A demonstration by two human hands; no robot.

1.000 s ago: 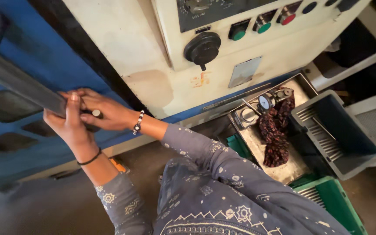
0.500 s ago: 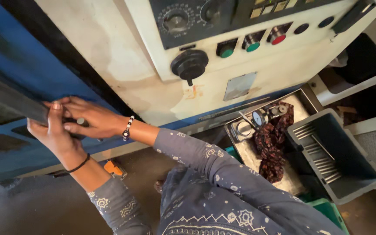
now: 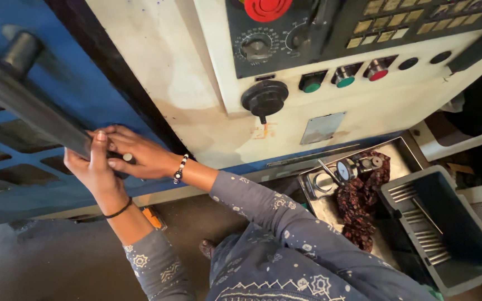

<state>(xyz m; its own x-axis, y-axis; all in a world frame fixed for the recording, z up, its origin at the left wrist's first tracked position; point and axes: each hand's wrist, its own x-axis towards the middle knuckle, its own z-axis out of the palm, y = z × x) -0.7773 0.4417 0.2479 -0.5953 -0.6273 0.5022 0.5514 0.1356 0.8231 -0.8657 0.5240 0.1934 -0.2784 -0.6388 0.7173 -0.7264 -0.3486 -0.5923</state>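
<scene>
Door handle bar (image 3: 29, 114) gripped at its end by left hand (image 3: 93, 167); right hand (image 3: 140, 157) pinches beside it. Risk: fingers caught against blue door (image 3: 57, 83) edge.

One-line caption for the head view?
Both hands, left hand and right hand, grip the dark bar handle on a blue machine door beside the control panel.

Cream control panel (image 3: 364, 33) with green buttons, metal tray (image 3: 403, 153) with dark rag (image 3: 361, 200), grey bin (image 3: 447, 223).
</scene>
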